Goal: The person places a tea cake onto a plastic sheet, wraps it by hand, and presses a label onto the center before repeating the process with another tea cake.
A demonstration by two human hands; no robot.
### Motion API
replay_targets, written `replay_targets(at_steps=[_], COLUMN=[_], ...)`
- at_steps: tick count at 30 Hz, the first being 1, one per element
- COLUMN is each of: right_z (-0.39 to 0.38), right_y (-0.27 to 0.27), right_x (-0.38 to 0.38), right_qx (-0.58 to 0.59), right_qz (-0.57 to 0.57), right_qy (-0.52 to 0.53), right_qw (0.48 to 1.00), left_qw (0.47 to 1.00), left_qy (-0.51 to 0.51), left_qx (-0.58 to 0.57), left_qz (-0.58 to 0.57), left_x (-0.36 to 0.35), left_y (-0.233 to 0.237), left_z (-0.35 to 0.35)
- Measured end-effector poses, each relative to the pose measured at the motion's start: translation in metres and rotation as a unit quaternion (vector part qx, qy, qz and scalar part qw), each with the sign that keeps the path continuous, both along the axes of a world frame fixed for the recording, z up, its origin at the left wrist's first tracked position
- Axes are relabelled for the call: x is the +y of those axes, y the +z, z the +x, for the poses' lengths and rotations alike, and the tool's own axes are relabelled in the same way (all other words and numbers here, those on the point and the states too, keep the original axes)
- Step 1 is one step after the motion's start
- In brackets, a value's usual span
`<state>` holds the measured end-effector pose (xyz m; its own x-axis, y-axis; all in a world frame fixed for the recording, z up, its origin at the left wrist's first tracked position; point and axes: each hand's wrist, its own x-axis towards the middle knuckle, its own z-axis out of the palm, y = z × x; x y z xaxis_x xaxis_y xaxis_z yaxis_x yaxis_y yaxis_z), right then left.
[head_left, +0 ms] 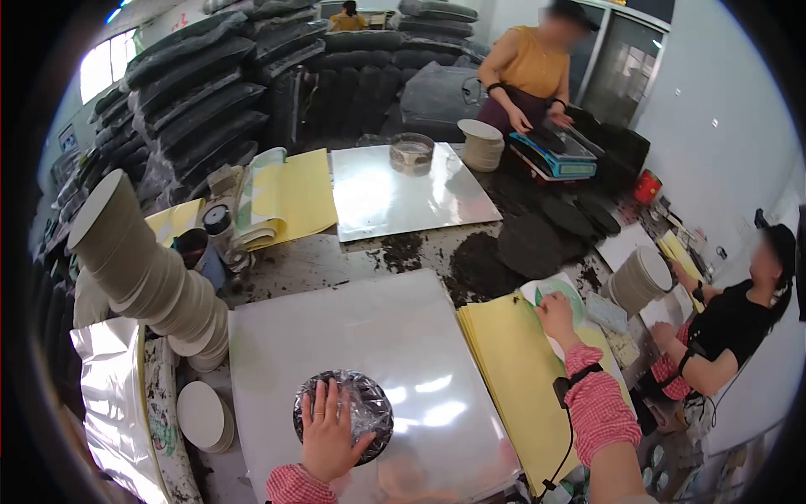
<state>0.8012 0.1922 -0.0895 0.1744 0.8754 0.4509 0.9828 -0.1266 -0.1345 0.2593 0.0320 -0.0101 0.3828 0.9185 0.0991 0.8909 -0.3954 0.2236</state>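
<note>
Fingers spread, my left hand [328, 433] lies flat on a round dark disc wrapped in clear plastic [369, 403]. The disc rests on a shiny metal sheet [277, 344] in front of me. To the right, my right hand [557, 317] has its fingers bent together at the edge of a green and white printed sheet [573, 296], which lies over a stack of yellow paper [504, 361]. Its fingertips pinch at the sheet's surface, and what lies between them is too small to make out.
Tall stacks of pale discs [159, 269] stand at left, with a jar [220, 223] beside them. Dark round cakes [537, 245] lie beyond the yellow paper. Another metal sheet [403, 202] holds a ring [411, 155]. One person stands at a blue scale [554, 160]; another works at right.
</note>
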Motion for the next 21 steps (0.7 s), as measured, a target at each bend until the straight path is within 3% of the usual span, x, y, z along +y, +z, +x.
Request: replay_targets(at_steps=[1,2,4,5,7,10,11,13,16,19,21], right_z=[0.019,0.026,0.035,0.030,0.011,-0.006,-0.002,0.023,0.035,0.029,-0.020], right_y=[-0.006,0.000,0.013,0.009,-0.006,-0.011,-0.004,0.018,0.036,0.036,0.127], right_x=[0.010,0.011,0.006,0.006,0.004,0.006,0.010,0.017,0.017,0.012,-0.006], right_qx=[0.104,0.103,0.258,0.256,-0.047,-0.144,-0.142,0.014,0.105,0.099,0.111], right_qz=[-0.042,-0.041,-0.070,-0.070,-0.002,0.054,0.056,-0.200,-0.187,-0.173,-0.136], right_qy=[-0.006,0.001,-0.114,-0.114,-0.006,0.017,0.022,0.092,0.042,0.055,0.106], right_qw=[0.994,0.994,0.957,0.957,0.999,0.988,0.988,0.975,0.976,0.978,0.979], left_qw=[1.000,1.000,1.000,1.000,1.000,1.000,1.000,1.000,0.999,1.000,1.000], left_qy=[0.011,0.006,-0.003,-0.003,-0.003,0.003,0.008,0.005,0.006,0.005,0.025], left_qx=[-0.002,-0.003,0.001,-0.001,0.001,0.009,0.011,0.018,0.025,0.018,0.015], left_qz=[0.003,0.004,0.010,0.010,0.010,0.013,0.015,0.017,0.020,0.017,0.012], left_x=[0.000,0.000,0.000,-0.001,0.000,-0.001,-0.001,0.000,0.000,-0.001,0.001], left_y=[-0.001,-0.001,-0.003,-0.004,-0.004,-0.004,-0.004,-0.003,-0.003,-0.002,0.001], left_z=[0.000,0.000,0.000,-0.001,0.000,0.000,-0.001,0.000,0.001,0.003,0.000])
